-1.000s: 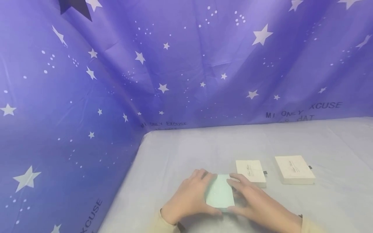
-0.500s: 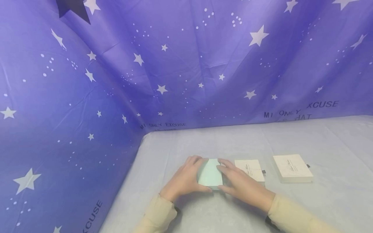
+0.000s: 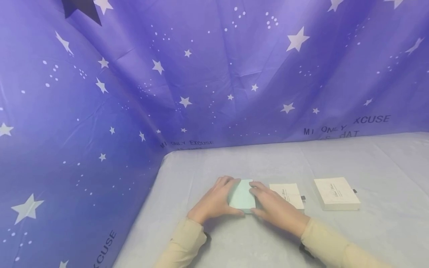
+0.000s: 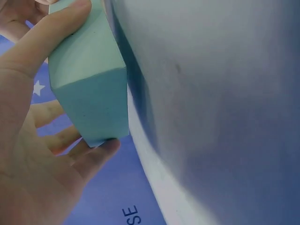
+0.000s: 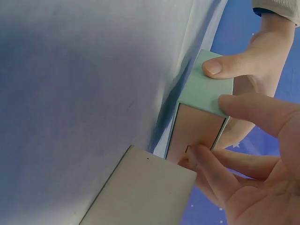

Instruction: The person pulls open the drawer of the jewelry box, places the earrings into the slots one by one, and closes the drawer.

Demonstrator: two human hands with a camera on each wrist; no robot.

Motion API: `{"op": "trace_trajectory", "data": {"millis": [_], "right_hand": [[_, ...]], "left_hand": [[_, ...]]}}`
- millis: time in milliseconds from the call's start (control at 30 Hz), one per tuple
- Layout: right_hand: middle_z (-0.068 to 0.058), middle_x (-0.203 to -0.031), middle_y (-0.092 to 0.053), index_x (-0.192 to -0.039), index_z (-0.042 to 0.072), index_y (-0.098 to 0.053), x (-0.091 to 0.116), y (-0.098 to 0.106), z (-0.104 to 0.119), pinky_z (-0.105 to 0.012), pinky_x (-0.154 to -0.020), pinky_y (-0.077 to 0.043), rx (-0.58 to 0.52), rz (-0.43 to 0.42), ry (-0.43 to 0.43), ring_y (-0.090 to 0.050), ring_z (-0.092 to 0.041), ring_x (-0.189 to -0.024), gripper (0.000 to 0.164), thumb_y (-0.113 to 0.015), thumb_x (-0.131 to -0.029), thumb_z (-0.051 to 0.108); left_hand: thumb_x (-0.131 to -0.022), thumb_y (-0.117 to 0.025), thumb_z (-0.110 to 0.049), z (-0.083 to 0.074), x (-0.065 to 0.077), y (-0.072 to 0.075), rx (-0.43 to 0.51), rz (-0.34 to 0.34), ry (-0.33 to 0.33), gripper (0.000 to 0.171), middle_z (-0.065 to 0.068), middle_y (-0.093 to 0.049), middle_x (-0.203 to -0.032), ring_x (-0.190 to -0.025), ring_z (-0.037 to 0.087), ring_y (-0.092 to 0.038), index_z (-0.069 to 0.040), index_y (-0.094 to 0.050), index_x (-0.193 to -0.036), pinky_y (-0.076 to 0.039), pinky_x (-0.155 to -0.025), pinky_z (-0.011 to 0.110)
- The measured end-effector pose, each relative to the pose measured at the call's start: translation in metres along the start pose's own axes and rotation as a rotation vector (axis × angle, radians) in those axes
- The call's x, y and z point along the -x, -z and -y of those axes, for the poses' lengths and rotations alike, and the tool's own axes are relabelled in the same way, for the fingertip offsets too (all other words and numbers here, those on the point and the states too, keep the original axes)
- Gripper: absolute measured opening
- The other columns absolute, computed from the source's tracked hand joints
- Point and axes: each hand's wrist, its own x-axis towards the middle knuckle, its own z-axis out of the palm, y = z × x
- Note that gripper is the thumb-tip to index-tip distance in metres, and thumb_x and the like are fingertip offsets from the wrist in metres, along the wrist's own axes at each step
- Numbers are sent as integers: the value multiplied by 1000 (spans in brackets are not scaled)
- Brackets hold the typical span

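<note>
A mint-green box (image 3: 244, 195) is held between both hands over the table in the head view. The left hand (image 3: 214, 201) grips its left end, thumb along the near side and fingers on the far side; the left wrist view shows that closed green end (image 4: 93, 105). On the right, the right hand (image 3: 278, 208) has its thumb on the near side of the box. The right wrist view shows a beige drawer end (image 5: 197, 126) set inside the green sleeve (image 5: 204, 86), with the right fingertips against it beside a small dark tab (image 5: 188, 148).
Two cream boxes with printed lettering lie to the right: the nearer box (image 3: 295, 193), partly behind the right hand, and the farther box (image 3: 338, 193). Each has a black pull tab on its right side. A purple star-patterned curtain (image 3: 214, 74) hangs behind the grey-covered table (image 3: 218, 163).
Both hands have carried the green box away from the body and slightly left. Over the last half second it has moved only a little, and both hands keep their hold.
</note>
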Motion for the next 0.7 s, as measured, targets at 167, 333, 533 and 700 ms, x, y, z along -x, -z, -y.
{"op": "trace_trajectory", "data": {"millis": [167,333,533,700], "right_hand": [[-25,-132,-56,-118,-10,-61,0,-3,-1,-47,-98,-48,2,-2,11,-61,-42,-114,47,-79,-80,10],[-25,-130,-57,-116,-10,-62,-1,-6,-2,-47,-97,-49,13,4,14,-61,-41,-113,45,-79,-79,10],[-22,-128,-59,-117,-6,-63,-2,-6,-1,-47,-98,-49,39,8,25,-61,-39,-115,44,-78,-80,13],[-13,-121,-62,-122,-3,-59,1,3,1,-44,-94,-52,41,-43,24,-64,-29,-109,47,-77,-84,17]], "left_hand": [[-69,-85,-54,1,-1,-3,12,26,4,97,5,-51,-135,-124,20,-47,-12,-45,-147,-46,-103,37],[-71,-84,-52,1,0,-2,36,57,19,95,5,-50,-136,-125,20,-46,-12,-44,-147,-46,-104,37],[-69,-84,-55,3,2,-4,61,55,23,97,8,-46,-142,-130,22,-44,-14,-44,-148,-45,-105,40],[-69,-78,-66,3,3,-2,57,25,61,97,11,-38,-152,-139,26,-38,-19,-45,-147,-40,-109,46]]}}
